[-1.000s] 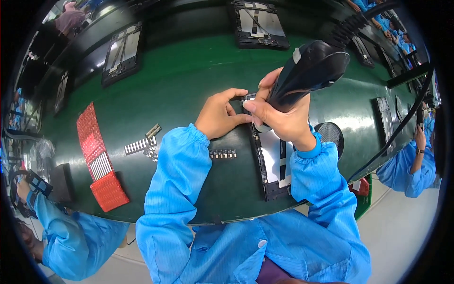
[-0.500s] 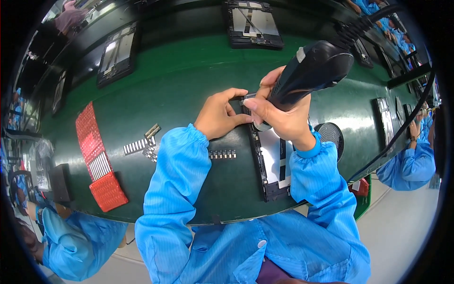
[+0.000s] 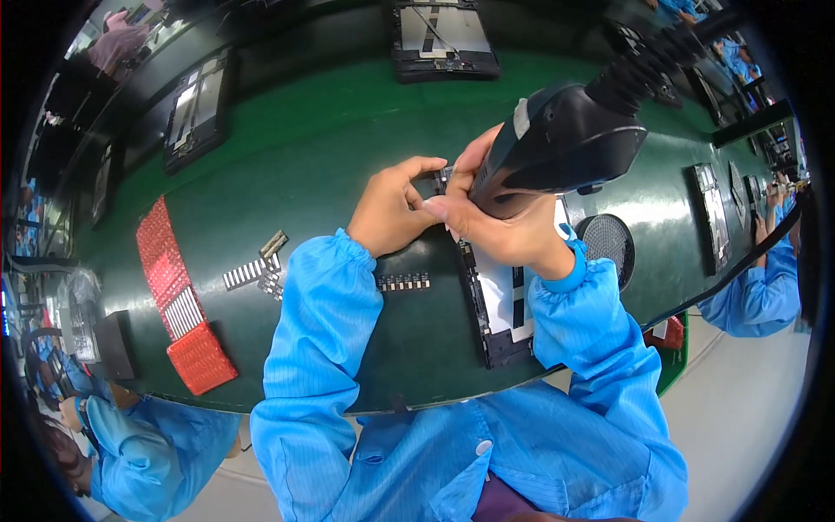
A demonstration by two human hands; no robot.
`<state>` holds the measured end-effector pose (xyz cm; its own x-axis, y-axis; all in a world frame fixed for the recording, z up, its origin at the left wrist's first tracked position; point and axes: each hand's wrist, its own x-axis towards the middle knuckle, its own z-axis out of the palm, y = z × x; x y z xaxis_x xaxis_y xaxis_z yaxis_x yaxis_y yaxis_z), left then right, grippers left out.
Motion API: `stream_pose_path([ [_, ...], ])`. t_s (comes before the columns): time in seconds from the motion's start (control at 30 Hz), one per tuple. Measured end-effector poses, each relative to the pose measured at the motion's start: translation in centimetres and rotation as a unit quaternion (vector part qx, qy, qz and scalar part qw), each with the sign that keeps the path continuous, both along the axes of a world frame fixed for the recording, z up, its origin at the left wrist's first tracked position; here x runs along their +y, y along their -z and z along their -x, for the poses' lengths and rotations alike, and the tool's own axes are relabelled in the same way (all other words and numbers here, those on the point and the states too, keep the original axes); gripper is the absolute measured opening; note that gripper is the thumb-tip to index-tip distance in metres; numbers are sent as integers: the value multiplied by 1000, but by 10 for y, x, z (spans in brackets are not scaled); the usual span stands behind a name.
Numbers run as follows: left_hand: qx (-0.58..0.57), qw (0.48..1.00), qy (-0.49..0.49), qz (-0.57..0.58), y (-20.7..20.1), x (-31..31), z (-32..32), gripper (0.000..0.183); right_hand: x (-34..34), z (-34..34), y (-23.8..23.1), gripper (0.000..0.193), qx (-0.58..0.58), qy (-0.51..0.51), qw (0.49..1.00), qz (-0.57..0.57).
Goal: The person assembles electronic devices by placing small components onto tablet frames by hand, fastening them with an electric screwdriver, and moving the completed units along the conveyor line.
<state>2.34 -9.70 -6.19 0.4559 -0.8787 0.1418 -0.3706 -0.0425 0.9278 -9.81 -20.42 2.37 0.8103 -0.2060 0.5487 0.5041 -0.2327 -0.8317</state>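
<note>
An opened tablet (image 3: 498, 296), black-framed with a white panel inside, lies on the green bench in front of me. At its far left corner is my left hand (image 3: 396, 202), thumb and index finger closed on the edge of the frame. My right hand (image 3: 509, 228) wraps round a black corded handheld tool (image 3: 557, 143) with a ribbed cable sleeve, held over the tablet's far end. The tool's working end is hidden behind my right fingers, which meet the left fingertips there. A row of small metal-ended parts (image 3: 404, 282) lies beside my left sleeve.
Red bubble wrap (image 3: 202, 354) and small strips (image 3: 252, 271) lie left. A round black mesh-topped object (image 3: 607, 250) stands right of the tablet. More opened tablets (image 3: 444, 39) rest at the back. A cable (image 3: 731, 278) crosses the right side; co-workers (image 3: 148, 444) sit on both sides.
My right hand and the black tool have shifted a little left and down, closer to my left fingers. The view has turned slightly. My left hand stays at the tablet's corner.
</note>
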Motion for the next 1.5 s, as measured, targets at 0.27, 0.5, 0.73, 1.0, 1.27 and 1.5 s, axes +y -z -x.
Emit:
stream_pose_path([
  [0.27, -24, 1000, -1, -4, -4, 3, 0, 51, 3, -1, 4, 36, 1, -6, 1000, 7],
  [0.5, -4, 1000, 9, 18, -3, 1, -3, 50, 11, 1, 6, 25, 39, 59, 989, -127],
  [0.73, -73, 994, -50, -67, -42, 14, 19, 50, -19, 78, -29, 39, 94, 1, 977, -190],
  [1.0, -98, 986, 63, -116, -58, 87, 102, 9, -83, 208, -1, 57, 160, -221, 950, -152],
  [1.27, 413, 899, 37, -139, -38, 102, 157, 66, -70, 211, 10, 53, 210, -197, 955, -71],
  [1.5, 317, 939, -52, -122, -40, 82, 159, 52, -109, 194, 10, 45, 146, -483, 864, -5],
])
